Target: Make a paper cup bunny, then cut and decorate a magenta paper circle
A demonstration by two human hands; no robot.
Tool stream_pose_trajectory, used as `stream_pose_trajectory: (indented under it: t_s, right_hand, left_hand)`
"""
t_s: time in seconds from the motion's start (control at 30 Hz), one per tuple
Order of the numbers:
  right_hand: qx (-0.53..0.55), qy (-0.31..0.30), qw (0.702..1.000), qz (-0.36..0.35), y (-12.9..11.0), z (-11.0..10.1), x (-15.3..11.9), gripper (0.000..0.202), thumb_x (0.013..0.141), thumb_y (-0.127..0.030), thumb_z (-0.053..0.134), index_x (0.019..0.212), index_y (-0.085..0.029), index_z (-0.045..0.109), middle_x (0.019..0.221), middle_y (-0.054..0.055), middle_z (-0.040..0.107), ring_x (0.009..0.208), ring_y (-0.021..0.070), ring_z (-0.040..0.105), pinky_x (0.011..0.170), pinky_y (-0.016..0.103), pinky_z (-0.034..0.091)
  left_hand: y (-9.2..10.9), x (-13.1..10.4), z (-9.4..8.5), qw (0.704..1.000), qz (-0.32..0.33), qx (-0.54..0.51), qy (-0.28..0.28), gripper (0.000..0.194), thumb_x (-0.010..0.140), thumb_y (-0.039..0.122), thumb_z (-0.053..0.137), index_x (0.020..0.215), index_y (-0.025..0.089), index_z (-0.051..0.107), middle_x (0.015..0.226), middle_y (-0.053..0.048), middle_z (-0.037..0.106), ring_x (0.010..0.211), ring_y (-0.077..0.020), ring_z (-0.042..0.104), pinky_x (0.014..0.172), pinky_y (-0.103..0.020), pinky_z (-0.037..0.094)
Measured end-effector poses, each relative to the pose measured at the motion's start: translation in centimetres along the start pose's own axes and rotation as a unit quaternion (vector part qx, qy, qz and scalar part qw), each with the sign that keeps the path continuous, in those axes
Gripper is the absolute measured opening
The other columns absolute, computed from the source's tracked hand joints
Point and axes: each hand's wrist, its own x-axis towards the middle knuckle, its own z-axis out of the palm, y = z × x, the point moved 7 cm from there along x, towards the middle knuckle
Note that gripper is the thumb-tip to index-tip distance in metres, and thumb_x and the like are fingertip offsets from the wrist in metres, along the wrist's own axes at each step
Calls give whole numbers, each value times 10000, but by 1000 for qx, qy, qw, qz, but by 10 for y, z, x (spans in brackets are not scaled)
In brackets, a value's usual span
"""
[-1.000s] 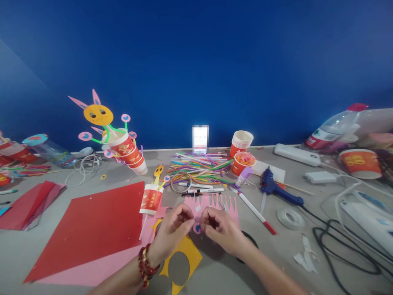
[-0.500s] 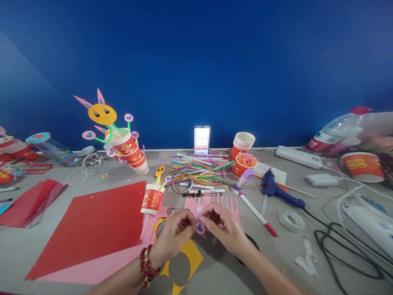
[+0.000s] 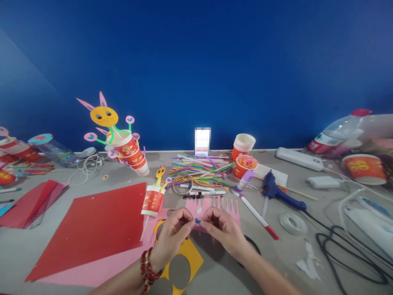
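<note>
Between my fingertips is a small pink paper disc with a blue heart (image 3: 198, 221) on it, mostly covered by the fingers. My left hand (image 3: 176, 229), with a red bead bracelet at the wrist, pinches its left side. On the right side, thumb and forefinger of my right hand (image 3: 222, 228) are closed on it too. Beneath the hands lies a pink paper sheet with cut strips (image 3: 230, 207), and by my left wrist a yellow paper offcut (image 3: 193, 255) with round holes. A small paper-cup figure (image 3: 152, 200) with a yellow face stands left of my left hand.
Red paper (image 3: 101, 225) covers the left. Behind my hands are colored pipe cleaners (image 3: 199, 168), pens (image 3: 204, 193) and a clear ring (image 3: 182, 184). A blue glue gun (image 3: 281, 192), tape roll (image 3: 292, 223) and black cable (image 3: 337, 250) lie right. Stacked cup rabbit (image 3: 125, 149) stands back left.
The heart disc has shifted slightly up and left between my fingers and is more covered. Both hands stay close together over the pink sheet; the view has tilted a little.
</note>
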Motion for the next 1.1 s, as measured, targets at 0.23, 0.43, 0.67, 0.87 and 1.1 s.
stream_pose_trajectory:
  t_s: [0.23, 0.43, 0.67, 0.87, 1.1]
  right_hand:
    - [31, 53, 998, 10, -2, -13, 2, 420, 757, -552, 717, 728, -184, 519, 607, -60, 452, 487, 69, 389, 443, 195, 315]
    - [20, 52, 998, 6, -6, -13, 1, 425, 761, -559, 706, 710, -178, 525, 613, -54, 457, 503, 73, 401, 461, 199, 329]
    - [0, 45, 999, -24, -11, -14, 1, 404, 770, -547, 689, 702, -184, 526, 621, -46, 458, 513, 87, 409, 456, 207, 328]
    - [-13, 57, 997, -43, -17, -15, -1, 353, 786, -498, 688, 707, -187, 541, 631, -33, 477, 523, 99, 424, 457, 213, 330]
    - [47, 123, 988, -83, -27, -32, -6, 358, 795, -490, 696, 696, -184, 538, 600, -44, 466, 516, 91, 413, 474, 213, 345]
  left_hand:
    - [44, 3, -49, 971, 121, 179, 99, 148, 919, 332, 506, 901, 201, 573, 895, -38, 606, 749, -155, 584, 674, -264, 501]
    - [44, 7, -140, 866, 81, 418, 263, 437, 864, 492, 536, 1210, 235, 467, 1262, -110, 555, 1171, -276, 538, 961, -407, 470]
    - [5, 23, -154, 875, 8, 429, 224, 474, 875, 549, 485, 1200, 206, 460, 991, -94, 675, 919, -286, 669, 806, -427, 523]
    - [16, 21, -133, 900, 52, 368, 227, 614, 851, 504, 561, 1335, 192, 347, 1106, -115, 615, 1034, -292, 637, 881, -451, 508]
    - [50, -2, -75, 929, 198, 252, 185, 856, 807, 321, 687, 1476, 248, 159, 1260, -120, 480, 1141, -260, 573, 958, -405, 488]
